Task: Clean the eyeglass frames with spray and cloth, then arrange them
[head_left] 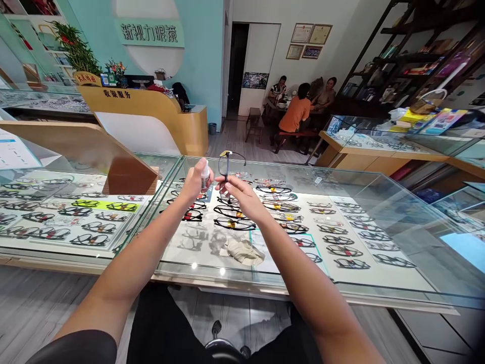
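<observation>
My left hand (195, 181) is closed around a small white spray bottle (205, 174), its thumb resting near the top. Just to its right, my right hand (239, 194) pinches a pair of dark-framed eyeglasses (219, 164) by the frame. The eyeglasses are turned on end above the glass counter, with a yellow tag at the upper part and one temple reaching to the right. Bottle and eyeglasses are close together but appear apart. Below my hands, a crumpled pale cloth (244, 251) lies on the glass top.
Rows of eyeglasses (343, 240) fill the glass display case (379, 177) under my arms. A wooden stand (129, 172) is on the left part of the counter. Beyond are a curved reception desk (193, 126) and several people seated at a table. Another glass case (379, 139) stands at the right.
</observation>
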### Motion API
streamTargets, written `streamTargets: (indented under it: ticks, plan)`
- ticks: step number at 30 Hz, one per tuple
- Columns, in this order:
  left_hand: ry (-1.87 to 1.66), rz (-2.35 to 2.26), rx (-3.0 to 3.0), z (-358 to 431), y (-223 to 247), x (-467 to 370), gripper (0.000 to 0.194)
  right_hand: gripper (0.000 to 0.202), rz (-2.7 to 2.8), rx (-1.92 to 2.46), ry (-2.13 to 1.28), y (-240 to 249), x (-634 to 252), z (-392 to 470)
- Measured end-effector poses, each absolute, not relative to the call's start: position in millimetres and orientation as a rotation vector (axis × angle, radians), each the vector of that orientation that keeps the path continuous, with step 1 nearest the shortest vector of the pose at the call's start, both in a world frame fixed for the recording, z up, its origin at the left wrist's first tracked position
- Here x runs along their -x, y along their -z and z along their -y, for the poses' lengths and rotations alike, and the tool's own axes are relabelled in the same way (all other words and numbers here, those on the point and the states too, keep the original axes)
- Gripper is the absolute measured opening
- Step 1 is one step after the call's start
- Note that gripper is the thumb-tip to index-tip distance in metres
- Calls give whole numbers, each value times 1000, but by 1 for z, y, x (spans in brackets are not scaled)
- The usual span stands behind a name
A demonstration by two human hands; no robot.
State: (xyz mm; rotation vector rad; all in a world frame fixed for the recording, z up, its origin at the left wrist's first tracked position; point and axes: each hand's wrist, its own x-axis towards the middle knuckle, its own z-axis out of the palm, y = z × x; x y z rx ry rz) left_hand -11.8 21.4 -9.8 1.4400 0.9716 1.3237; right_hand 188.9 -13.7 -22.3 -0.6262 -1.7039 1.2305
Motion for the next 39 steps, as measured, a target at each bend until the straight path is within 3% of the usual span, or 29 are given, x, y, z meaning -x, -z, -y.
streamTargets:
  ticks: [5,22,30,39]
  plan:
    - [-1398,-1050,-1591,-22,17,8,80,53,1721,593,-1273,23,-185,17]
    - [-1578,-1090,-1714,-18,14,8,76,50,1620,616,-1354,23,-186,15]
    - [-1330,-1163,-2044,-6,19,2,70,40,1325,627,-1359,22,-190,7]
    - [-1584,-1314,-1704,-49,14,54,71,45,1348,668,-1338,22,-194,6]
